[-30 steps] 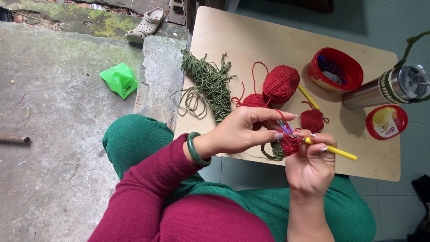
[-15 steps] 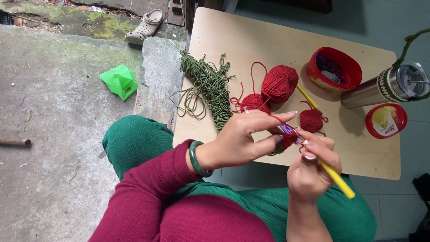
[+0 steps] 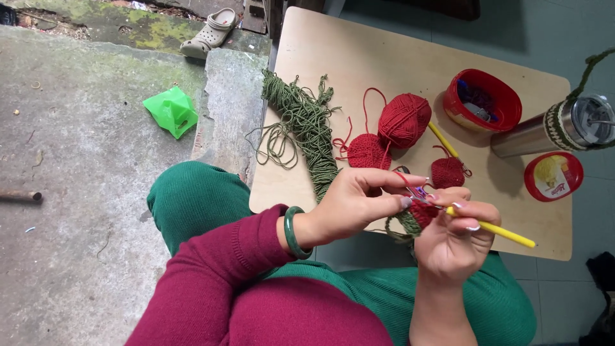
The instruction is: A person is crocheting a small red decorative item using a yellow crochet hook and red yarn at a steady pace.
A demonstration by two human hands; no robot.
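Observation:
My left hand point(image 3: 359, 205) pinches a small red and green crochet piece point(image 3: 415, 218) and carries a strand of red yarn over its raised forefinger. My right hand point(image 3: 451, 240) grips a yellow crochet hook point(image 3: 496, 230), whose tip is in the piece. The strand runs back to a red yarn ball point(image 3: 405, 119) on the wooden table point(image 3: 359, 57). A green bangle point(image 3: 293, 233) sits on my left wrist.
On the table lie a hank of green yarn point(image 3: 307, 125), two red crocheted pieces point(image 3: 368, 152) point(image 3: 447, 172), a second yellow hook point(image 3: 443, 140), a red tub point(image 3: 482, 101), its red lid point(image 3: 553, 177) and a steel flask point(image 3: 557, 128). A green bag point(image 3: 172, 110) and a sandal point(image 3: 211, 31) lie on the concrete.
The right hand has turned the hook from pointing down-right back to nearly level, as it was a second ago. The left forefinger stays raised with the strand.

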